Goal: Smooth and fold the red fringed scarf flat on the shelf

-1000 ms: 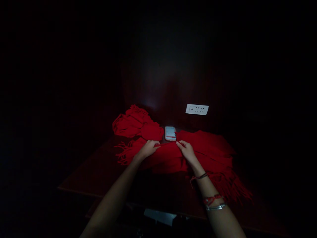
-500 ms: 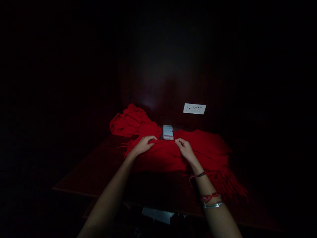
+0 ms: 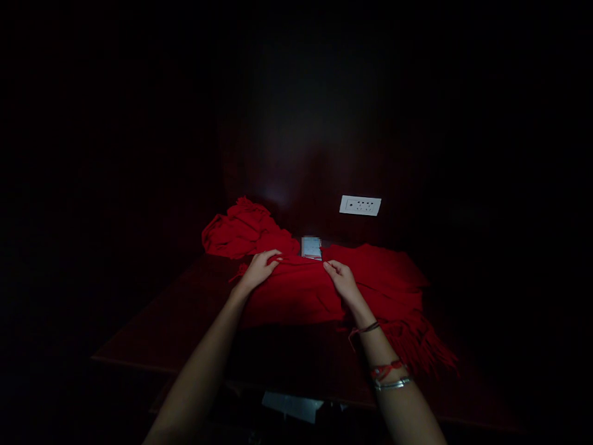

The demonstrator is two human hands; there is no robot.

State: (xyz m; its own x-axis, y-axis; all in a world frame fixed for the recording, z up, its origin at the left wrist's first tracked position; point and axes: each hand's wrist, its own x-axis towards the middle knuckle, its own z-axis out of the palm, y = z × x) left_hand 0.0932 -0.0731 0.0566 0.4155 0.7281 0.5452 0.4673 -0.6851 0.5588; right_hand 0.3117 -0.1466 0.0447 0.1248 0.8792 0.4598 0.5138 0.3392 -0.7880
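A red fringed scarf (image 3: 296,293) lies spread across the dark table, its far edge stretched between my hands. My left hand (image 3: 260,269) is closed on that edge at its left end. At the right, my right hand (image 3: 341,277) pinches the same edge between thumb and fingers. Just beyond the stretched edge lies a phone (image 3: 311,246) with a lit screen, its near end hidden by the cloth. More red fabric (image 3: 377,269) extends to the right, ending in a long fringe (image 3: 428,346).
A crumpled heap of red cloth (image 3: 245,228) rests at the back left of the table (image 3: 162,321). A white socket panel (image 3: 360,205) is on the dark wall behind. Below the table's front edge shows a pale flat object (image 3: 291,406). The surroundings are very dark.
My left hand has moved slightly left, and the scarf's edge now covers the near end of the phone. The left fringe shows less. The whole view has shifted a little.
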